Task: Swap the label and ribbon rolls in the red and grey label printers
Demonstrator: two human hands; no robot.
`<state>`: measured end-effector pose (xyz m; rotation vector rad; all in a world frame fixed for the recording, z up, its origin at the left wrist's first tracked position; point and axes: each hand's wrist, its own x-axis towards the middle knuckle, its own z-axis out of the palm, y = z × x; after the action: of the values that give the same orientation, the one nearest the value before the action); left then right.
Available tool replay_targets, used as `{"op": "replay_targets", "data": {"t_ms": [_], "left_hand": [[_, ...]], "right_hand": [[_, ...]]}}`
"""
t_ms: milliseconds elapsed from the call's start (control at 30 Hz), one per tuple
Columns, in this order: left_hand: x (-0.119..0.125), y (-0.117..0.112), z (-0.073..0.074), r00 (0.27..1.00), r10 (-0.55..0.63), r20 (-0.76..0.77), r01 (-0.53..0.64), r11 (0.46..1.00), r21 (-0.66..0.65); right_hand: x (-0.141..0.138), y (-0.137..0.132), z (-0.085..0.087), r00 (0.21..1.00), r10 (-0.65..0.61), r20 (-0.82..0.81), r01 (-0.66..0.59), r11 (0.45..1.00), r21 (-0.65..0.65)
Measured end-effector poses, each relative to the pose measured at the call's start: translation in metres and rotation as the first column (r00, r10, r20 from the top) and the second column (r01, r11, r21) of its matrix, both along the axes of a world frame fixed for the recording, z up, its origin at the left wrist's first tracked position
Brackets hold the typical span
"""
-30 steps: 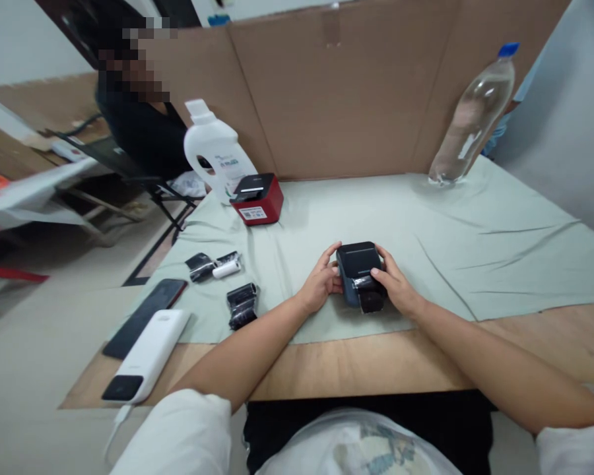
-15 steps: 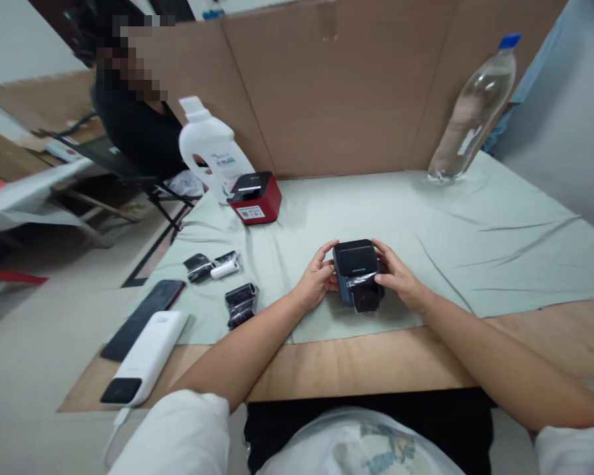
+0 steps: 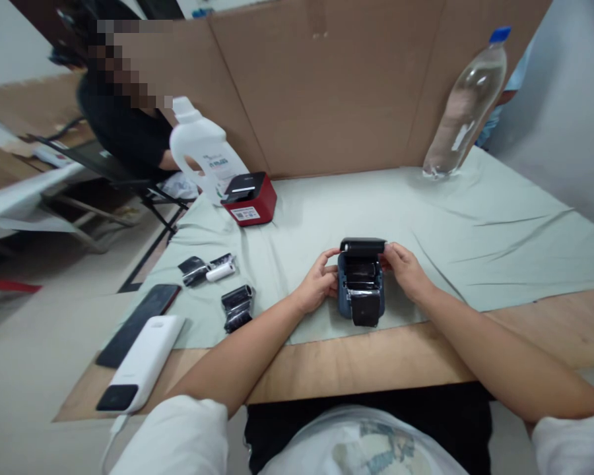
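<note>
A small dark blue label printer (image 3: 360,285) sits on the pale green cloth (image 3: 475,224) near the table's front edge. Its black lid (image 3: 362,247) is swung up at the far side, and a black roll shows inside. My left hand (image 3: 317,285) grips the printer's left side with curled fingers. My right hand (image 3: 404,270) holds the right end of the raised lid between thumb and fingers.
A red and black printer (image 3: 249,198) and a white jug (image 3: 205,155) stand at the back left, a clear bottle (image 3: 462,109) at the back right. Wrapped black rolls (image 3: 236,307), a white roll (image 3: 220,270), a phone (image 3: 138,323) and a white power bank (image 3: 141,363) lie left. A person sits beyond.
The printer's lid, closed a second ago, has swung up and open. My right hand moved from the printer's front side up to the lid. The left hand kept its hold.
</note>
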<state>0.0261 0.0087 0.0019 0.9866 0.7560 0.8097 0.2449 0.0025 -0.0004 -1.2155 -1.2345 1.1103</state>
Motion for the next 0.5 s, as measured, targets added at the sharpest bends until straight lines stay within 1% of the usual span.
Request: {"op": "replay_targets", "data": {"t_ms": [67, 133, 200, 267, 367, 433, 500], "left_hand": [[0.001, -0.002, 0.003, 1.0, -0.008, -0.022, 0.008, 1.0, -0.007], [0.001, -0.002, 0.005, 0.999, 0.009, -0.032, -0.01, 1.0, -0.01], [0.001, -0.001, 0.006, 0.998, 0.046, -0.045, -0.046, 0.999, -0.003], [-0.001, 0.002, 0.005, 0.993, 0.096, -0.072, -0.095, 0.995, 0.02], [-0.005, 0.008, 0.001, 0.974, 0.176, -0.143, -0.163, 0.982, 0.095], [-0.007, 0.012, -0.002, 0.951, 0.206, -0.231, -0.171, 0.971, 0.165], [-0.009, 0.015, -0.005, 0.908, 0.236, -0.347, -0.148, 0.953, 0.264]], "right_hand": [[0.0, 0.0, 0.0, 0.999, -0.035, 0.001, 0.035, 0.999, -0.035], [-0.001, 0.0, 0.0, 0.999, -0.047, 0.006, 0.047, 0.998, -0.037], [-0.002, -0.001, 0.0, 0.998, -0.036, 0.046, 0.036, 0.999, 0.01], [-0.003, -0.003, -0.002, 0.994, -0.002, 0.106, -0.005, 0.998, 0.062], [-0.005, -0.004, -0.007, 0.979, 0.083, 0.186, -0.098, 0.992, 0.076], [-0.006, -0.005, -0.01, 0.963, 0.117, 0.241, -0.138, 0.988, 0.074], [-0.007, -0.006, -0.012, 0.949, 0.116, 0.294, -0.145, 0.986, 0.078]]}}
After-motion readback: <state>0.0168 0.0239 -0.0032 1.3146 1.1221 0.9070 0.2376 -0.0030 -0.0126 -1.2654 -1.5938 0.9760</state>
